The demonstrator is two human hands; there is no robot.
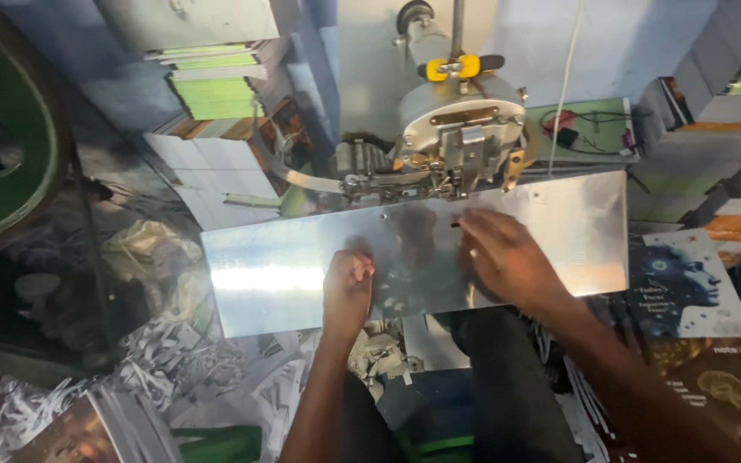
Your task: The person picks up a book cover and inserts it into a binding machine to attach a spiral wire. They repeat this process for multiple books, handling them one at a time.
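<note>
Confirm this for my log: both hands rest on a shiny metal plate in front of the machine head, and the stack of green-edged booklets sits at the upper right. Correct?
Not quite. The head view shows the left hand and right hand on the shiny metal plate in front of the machine head, but the stack of green-edged booklets sits at the upper left, not the upper right.
</note>
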